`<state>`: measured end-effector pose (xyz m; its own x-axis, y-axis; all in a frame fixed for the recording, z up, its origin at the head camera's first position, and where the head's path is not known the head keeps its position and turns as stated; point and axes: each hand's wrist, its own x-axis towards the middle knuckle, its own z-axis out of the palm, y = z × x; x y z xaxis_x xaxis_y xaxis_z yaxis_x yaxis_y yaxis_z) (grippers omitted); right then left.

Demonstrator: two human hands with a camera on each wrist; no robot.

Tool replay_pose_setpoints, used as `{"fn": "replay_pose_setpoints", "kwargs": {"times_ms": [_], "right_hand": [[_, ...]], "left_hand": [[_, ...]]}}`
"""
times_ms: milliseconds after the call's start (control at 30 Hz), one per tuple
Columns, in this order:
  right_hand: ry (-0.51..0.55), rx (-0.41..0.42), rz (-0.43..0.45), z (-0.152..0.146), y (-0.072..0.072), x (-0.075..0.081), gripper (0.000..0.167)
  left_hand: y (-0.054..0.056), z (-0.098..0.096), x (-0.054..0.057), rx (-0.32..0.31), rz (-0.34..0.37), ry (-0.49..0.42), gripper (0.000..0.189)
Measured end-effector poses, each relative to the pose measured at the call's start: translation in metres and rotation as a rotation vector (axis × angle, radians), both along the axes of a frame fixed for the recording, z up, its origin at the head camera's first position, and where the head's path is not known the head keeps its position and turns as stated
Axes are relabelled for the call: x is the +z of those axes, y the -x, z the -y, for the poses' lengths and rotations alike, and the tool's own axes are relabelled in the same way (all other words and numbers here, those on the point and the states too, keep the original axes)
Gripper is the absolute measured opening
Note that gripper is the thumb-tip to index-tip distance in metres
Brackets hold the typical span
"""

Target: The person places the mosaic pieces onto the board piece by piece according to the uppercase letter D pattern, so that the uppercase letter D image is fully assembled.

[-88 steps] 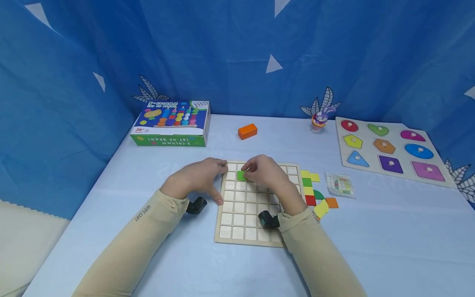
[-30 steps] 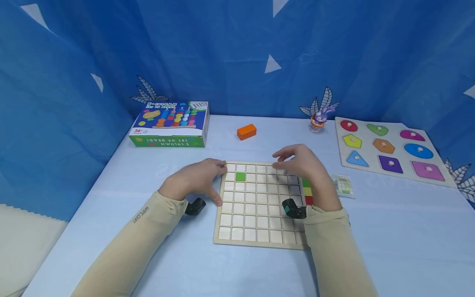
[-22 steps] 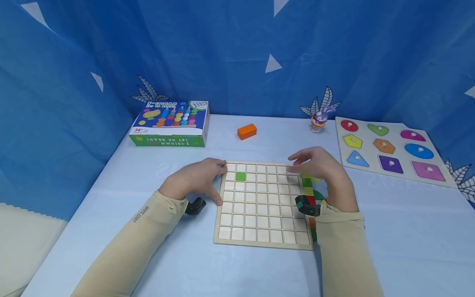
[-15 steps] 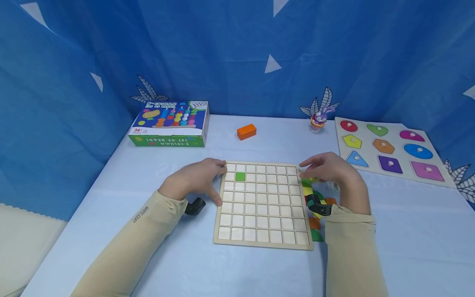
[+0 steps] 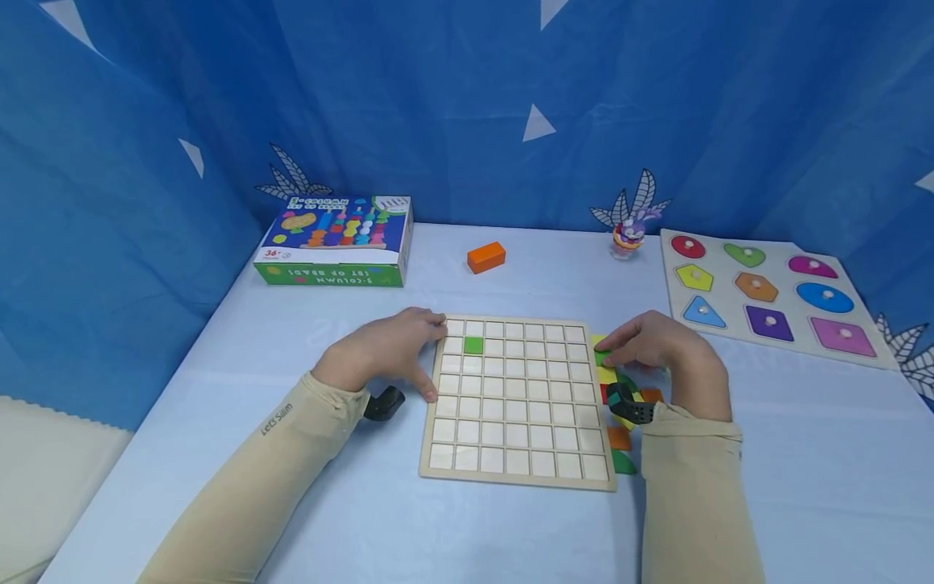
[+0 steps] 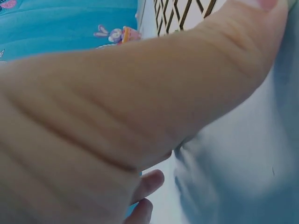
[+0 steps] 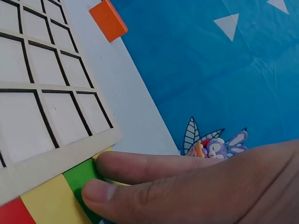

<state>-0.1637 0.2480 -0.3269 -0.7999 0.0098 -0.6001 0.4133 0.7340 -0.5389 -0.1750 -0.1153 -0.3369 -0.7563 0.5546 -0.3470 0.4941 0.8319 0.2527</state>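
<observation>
Down came the right hand (image 5: 660,347) to a green tile (image 7: 76,181); I couldn't tell if it pinched. Spread left hand (image 5: 387,349) touched the board (image 5: 515,390). Pinching edges seemed best.

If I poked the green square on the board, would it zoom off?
Probably not: the green square sits in one cell of the board, whose raised ridges should stop it. Its flat, square shape makes rolling unlikely. It looks small beside the left hand, so it's probably light.

Likely play corner: blue curtain (image 5: 438,122), knobbed puzzle (image 5: 786,298)
</observation>
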Motion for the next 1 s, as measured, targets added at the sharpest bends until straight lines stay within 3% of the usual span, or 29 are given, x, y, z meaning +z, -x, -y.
{"fn": "replay_pose_setpoints", "kwargs": {"times_ms": [267,467,667,867,1000], "right_hand": [[-0.076,0.007,-0.053,-0.001,0.004,-0.005,0.028],[-0.118,-0.070,-0.076,-0.002,0.004,-0.005,0.038],[-0.147,-0.090,-0.091,0.002,0.005,-0.005,0.056],[-0.181,-0.189,-0.067,0.009,0.003,-0.005,0.057],[-0.178,-0.192,-0.070,0.007,0.003,-0.004,0.055]], "left_hand": [[0.001,0.000,-0.001,0.003,-0.014,0.008,0.104],[0.002,0.000,-0.001,0.003,-0.007,0.003,0.105],[0.002,0.000,-0.001,0.003,-0.006,0.005,0.105],[0.002,0.000,-0.003,0.009,-0.004,0.011,0.105],[0.002,0.000,-0.002,0.008,-0.004,0.012,0.104]]}}
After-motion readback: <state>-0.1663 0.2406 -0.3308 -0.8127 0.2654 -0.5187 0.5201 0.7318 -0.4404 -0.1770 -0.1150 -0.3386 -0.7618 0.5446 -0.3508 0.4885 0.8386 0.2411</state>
